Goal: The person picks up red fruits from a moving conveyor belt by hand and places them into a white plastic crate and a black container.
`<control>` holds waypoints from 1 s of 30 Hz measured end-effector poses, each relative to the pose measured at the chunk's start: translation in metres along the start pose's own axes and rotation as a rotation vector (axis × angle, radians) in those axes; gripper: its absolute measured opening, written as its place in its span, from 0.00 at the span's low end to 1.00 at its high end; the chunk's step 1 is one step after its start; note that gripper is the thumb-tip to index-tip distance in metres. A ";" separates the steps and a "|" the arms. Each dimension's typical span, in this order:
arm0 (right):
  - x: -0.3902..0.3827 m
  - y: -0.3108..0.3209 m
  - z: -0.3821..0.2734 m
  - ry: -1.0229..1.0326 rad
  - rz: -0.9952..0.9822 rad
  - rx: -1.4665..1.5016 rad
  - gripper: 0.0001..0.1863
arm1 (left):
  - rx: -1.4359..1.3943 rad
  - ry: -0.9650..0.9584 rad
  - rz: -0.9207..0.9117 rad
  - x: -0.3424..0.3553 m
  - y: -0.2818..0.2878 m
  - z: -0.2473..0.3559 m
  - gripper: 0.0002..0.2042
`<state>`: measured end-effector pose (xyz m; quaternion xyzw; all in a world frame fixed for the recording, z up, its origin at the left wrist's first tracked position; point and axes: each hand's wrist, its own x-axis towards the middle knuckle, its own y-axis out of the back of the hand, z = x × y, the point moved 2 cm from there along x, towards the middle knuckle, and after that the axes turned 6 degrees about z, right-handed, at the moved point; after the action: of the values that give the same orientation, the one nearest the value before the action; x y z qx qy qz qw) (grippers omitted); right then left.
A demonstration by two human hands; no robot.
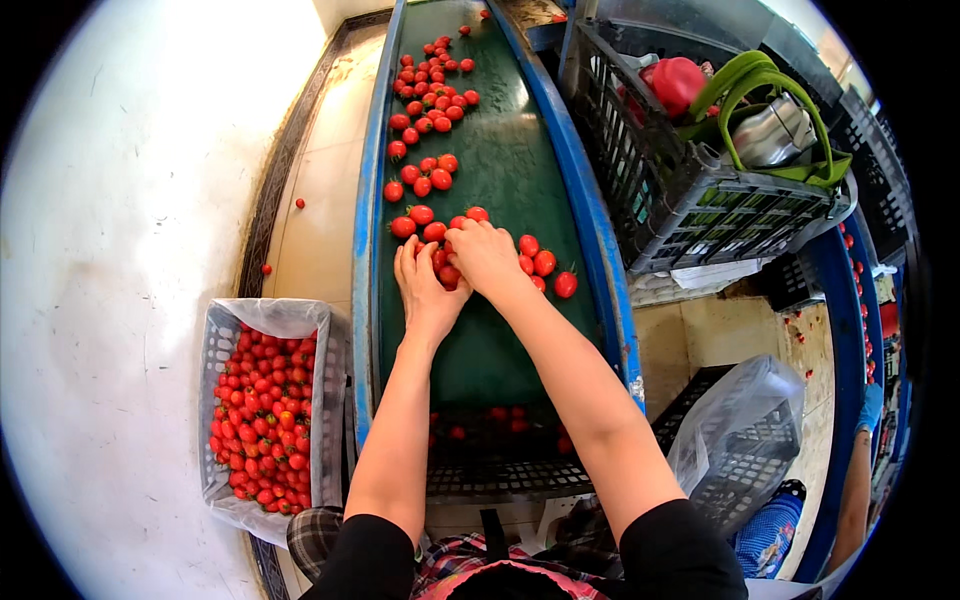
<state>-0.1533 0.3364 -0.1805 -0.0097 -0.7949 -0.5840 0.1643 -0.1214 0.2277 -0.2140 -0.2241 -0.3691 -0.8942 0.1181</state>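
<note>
A green conveyor belt in a blue frame carries scattered red cherry tomatoes in loose groups. My left hand curls around tomatoes in a cluster at the middle of the belt. My right hand reaches over the same cluster from the right, fingers bent down onto tomatoes and partly hiding them. Loose tomatoes lie just right of my right hand. Below the belt's near end, a black crate holds some tomatoes, partly in shadow.
A lined crate full of tomatoes stands at left. At upper right, a black crate holds bags and a metal container. A plastic-lined crate sits at lower right. A co-worker's blue-gloved hand is at another line at far right.
</note>
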 end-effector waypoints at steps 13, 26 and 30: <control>-0.139 0.092 0.000 -0.446 0.163 0.062 0.48 | -0.007 0.243 0.083 -0.018 0.013 0.023 0.43; -0.023 -0.025 0.043 -0.506 0.608 0.623 0.20 | -0.365 0.244 0.278 0.044 -0.043 -0.015 0.16; 0.014 -0.035 0.032 -0.506 0.506 0.808 0.19 | -1.014 0.375 0.198 0.067 -0.064 -0.025 0.14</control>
<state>-0.1817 0.3525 -0.2176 -0.2774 -0.9438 -0.1532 0.0941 -0.2116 0.2521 -0.2362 -0.1234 0.1581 -0.9693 0.1426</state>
